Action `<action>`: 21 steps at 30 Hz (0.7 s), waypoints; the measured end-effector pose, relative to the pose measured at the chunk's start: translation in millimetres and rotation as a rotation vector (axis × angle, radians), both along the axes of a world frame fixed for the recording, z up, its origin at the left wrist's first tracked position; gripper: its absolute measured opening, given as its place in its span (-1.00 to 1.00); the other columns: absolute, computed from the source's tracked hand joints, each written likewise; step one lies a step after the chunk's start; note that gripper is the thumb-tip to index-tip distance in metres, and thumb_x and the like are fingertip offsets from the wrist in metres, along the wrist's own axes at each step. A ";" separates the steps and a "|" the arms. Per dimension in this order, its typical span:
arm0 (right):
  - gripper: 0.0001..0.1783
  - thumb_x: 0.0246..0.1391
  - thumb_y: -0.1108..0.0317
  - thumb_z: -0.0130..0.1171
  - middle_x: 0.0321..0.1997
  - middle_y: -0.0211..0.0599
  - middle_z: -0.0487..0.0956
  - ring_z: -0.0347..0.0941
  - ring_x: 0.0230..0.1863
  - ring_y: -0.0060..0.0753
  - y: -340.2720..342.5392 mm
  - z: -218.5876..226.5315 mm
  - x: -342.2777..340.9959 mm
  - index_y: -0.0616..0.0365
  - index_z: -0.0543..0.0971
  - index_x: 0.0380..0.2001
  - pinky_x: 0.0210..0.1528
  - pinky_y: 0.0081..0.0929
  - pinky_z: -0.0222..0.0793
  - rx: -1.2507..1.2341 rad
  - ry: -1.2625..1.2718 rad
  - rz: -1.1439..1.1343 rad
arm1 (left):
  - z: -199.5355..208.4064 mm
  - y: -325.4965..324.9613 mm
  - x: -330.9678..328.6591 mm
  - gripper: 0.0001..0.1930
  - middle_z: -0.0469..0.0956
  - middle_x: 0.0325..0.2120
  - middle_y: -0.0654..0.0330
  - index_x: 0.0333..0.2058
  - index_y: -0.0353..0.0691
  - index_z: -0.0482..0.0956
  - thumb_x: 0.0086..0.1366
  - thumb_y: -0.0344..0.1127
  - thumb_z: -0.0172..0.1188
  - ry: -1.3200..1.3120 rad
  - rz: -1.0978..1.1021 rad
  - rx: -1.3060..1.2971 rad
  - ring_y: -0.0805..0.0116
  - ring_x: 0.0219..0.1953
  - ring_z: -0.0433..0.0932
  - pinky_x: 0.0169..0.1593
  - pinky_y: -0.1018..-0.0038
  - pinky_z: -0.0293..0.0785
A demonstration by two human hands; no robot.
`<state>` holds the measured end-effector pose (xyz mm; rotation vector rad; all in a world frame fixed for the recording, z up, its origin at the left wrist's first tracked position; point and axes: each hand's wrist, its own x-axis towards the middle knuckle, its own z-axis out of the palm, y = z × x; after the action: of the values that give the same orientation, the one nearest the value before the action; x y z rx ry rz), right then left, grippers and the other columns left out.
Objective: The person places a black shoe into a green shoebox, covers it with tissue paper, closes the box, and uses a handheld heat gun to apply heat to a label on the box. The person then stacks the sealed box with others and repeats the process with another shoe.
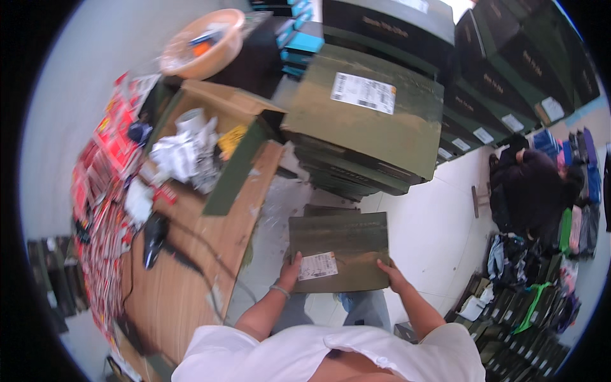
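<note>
A flat dark green cardboard box (356,239) is held level in front of my body. On its left front part sits a white printed label (317,266). My left hand (291,272) grips the box's left edge beside the label, thumb on top. At the right edge my right hand (393,275) holds it the same way; the fingers underneath are hidden by the box. Just beyond stands a tall stack of similar green boxes, the top box (369,137) bearing a white label.
To the left, a wooden table (191,274) carries a black hair dryer (156,239), an open box (232,172) of crumpled paper and piles of red packets (105,197). A peach basin (210,54) stands behind. A person in dark clothes (534,191) bends near clothing at right.
</note>
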<state>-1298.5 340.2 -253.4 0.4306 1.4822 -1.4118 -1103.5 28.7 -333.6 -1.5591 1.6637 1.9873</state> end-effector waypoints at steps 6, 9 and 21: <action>0.02 -0.01 -0.11 0.30 0.37 -0.28 0.20 0.02 0.40 -0.20 9.8 214.5 -9.5 0.02 0.04 0.38 0.29 -0.01 0.05 0.017 0.029 0.282 | 220.4 31.0 43.7 -0.29 0.51 0.02 -0.04 0.12 -0.36 0.37 0.32 0.23 0.03 0.009 0.057 -0.080 0.18 0.09 0.47 0.13 0.37 0.33; 0.00 0.01 -0.04 0.30 0.35 -0.22 0.23 0.11 0.36 -0.21 -14.0 280.5 -0.9 0.07 0.03 0.38 0.29 -0.15 0.11 -0.033 0.079 0.368 | 274.9 45.1 86.4 -0.26 0.48 0.03 -0.05 0.15 -0.40 0.32 0.32 0.22 0.05 0.136 0.243 0.016 0.23 0.07 0.45 0.12 0.40 0.34; -0.27 0.11 0.09 0.23 0.20 -0.26 0.43 0.31 0.22 -0.36 -365.6 348.4 218.7 0.13 0.29 0.28 0.25 -0.43 0.15 -0.115 0.273 1.058 | 290.2 1.8 372.9 -0.35 0.41 0.11 0.04 0.20 -0.28 0.23 0.37 0.14 0.01 0.310 1.063 0.152 0.15 0.10 0.46 0.10 0.18 0.44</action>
<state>-1079.7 -25.4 95.0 -0.5887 1.4661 -0.6876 -730.6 30.5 -43.4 -2.4632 0.6732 2.8180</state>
